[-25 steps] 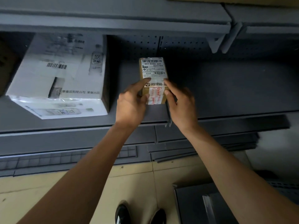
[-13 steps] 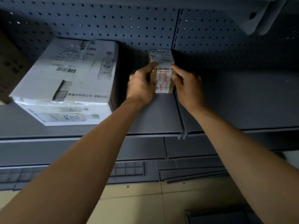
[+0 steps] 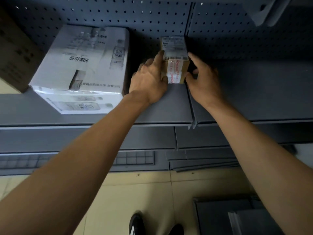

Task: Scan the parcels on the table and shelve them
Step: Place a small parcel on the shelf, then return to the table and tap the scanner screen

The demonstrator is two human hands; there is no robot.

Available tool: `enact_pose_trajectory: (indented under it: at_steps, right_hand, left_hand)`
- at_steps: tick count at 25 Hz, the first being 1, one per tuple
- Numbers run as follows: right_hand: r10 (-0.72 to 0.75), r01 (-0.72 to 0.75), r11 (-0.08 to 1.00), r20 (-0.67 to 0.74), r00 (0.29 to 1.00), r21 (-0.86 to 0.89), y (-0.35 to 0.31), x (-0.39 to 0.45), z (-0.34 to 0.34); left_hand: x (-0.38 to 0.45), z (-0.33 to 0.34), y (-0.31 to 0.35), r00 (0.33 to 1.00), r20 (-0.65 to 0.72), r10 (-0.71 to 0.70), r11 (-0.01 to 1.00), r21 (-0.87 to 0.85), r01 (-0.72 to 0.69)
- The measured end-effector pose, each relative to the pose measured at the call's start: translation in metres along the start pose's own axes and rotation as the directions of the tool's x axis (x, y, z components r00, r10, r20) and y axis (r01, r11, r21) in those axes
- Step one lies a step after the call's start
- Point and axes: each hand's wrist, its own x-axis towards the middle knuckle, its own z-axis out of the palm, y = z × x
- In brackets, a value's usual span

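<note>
Standing upright on the shelf (image 3: 162, 106) against its perforated back wall, just beside the panel seam, the small taped parcel (image 3: 175, 59) is judged light, stiff and boxy, best taken by its two flat side faces. It is flanked by the left hand (image 3: 149, 80), forefinger extended up one side and thumb at its front, and the right hand (image 3: 203, 78), fingers loosely spread and touching the other side; a firm grip is not evident.

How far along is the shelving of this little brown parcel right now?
Nearly done. The small brown parcel sits on the grey shelf, close to the pegboard back, right of the white carton already shelved. The left hand and right hand flank it, fingers at its sides. What's left is letting go. The table and any other parcels are out of view.
</note>
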Motion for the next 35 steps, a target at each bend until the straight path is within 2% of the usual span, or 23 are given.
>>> enact_pose_trajectory:
  at_steps: [3,6,10,13,18,23,27,29,33,35]
  right_hand:
    - [0.003,0.001,0.998,0.080,0.997,-0.057,-0.020,-0.020,-0.007]
    - [-0.010,0.016,1.000,0.214,0.977,-0.027,-0.059,-0.049,-0.009]
    - [-0.111,0.116,0.993,0.345,0.932,0.005,-0.121,-0.073,-0.012]
    - [-0.157,0.149,0.987,0.388,0.908,0.052,-0.173,-0.084,-0.011]
    - [-0.198,0.182,0.980,0.551,0.811,0.084,-0.267,-0.103,-0.001]
    - [-0.339,0.320,0.935,0.660,0.670,0.154,-0.388,-0.133,0.029]
    - [-0.436,0.408,0.888,0.669,0.602,0.211,-0.481,-0.168,0.063]
    - [-0.495,0.442,0.855,0.679,0.543,0.270,-0.525,-0.192,0.083]
    - [-0.605,0.501,0.771,0.699,0.382,0.393,-0.613,-0.235,0.120]
    - [-0.637,0.518,0.740,0.695,0.333,0.430,-0.644,-0.248,0.133]
  left_hand:
    - [-0.032,-0.021,0.009,0.999,0.047,-0.028,0.999,-0.042,0.030]
    - [-0.076,-0.053,0.012,0.997,0.066,-0.050,0.996,-0.075,0.055]
    - [-0.128,-0.105,0.005,0.997,-0.012,-0.074,0.993,-0.097,0.072]
    - [-0.163,-0.153,-0.015,0.983,-0.046,-0.180,0.978,-0.119,0.174]
    - [-0.250,-0.226,-0.072,0.926,-0.060,-0.374,0.925,-0.089,0.368]
    - [-0.355,-0.302,-0.130,0.825,-0.134,-0.549,0.834,-0.148,0.532]
    - [-0.424,-0.358,-0.175,0.712,-0.239,-0.660,0.751,-0.248,0.613]
    - [-0.462,-0.387,-0.195,0.654,-0.284,-0.701,0.713,-0.281,0.642]
    - [-0.539,-0.438,-0.227,0.490,-0.397,-0.776,0.619,-0.331,0.712]
    - [-0.567,-0.454,-0.237,0.428,-0.424,-0.799,0.581,-0.359,0.730]
